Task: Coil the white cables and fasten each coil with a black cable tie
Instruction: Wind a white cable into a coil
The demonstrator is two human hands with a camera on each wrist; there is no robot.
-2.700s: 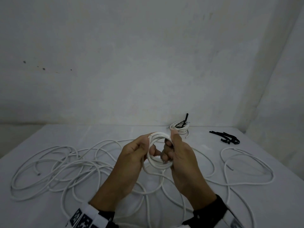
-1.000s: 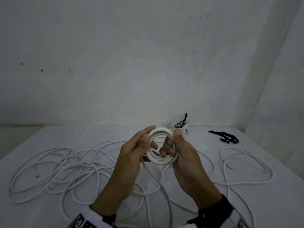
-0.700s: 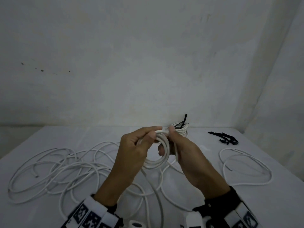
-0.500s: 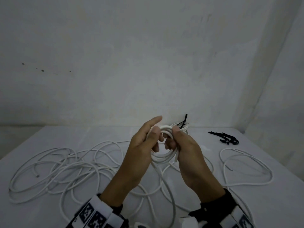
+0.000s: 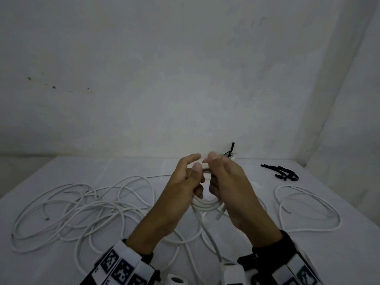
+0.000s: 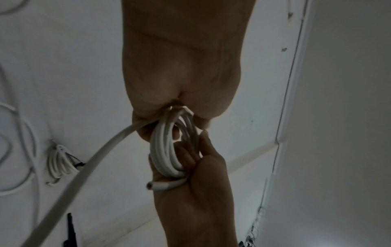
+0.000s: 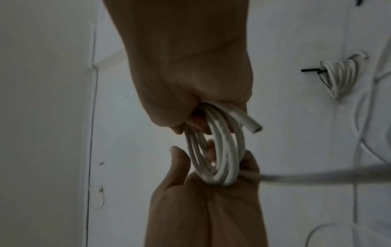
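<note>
Right now we hold the small white cable coil (image 5: pixel 206 205) above the table (image 5: pixel 339 254), left hand (image 5: pixel 181 194) and right hand (image 5: pixel 230 188) both gripping it, and any slackening could let its springy loops unwind.

The left hand (image 5: pixel 181 188) and right hand (image 5: pixel 230 182) hide most of the small white cable coil (image 5: pixel 205 204); its trailing strand (image 7: pixel 328 175) looks blurry.

Smooth plastic-sheathed white cable (image 5: pixel 205 205) — matt white table (image 5: pixel 308 254), rough wall (image 5: pixel 144 79).
</note>
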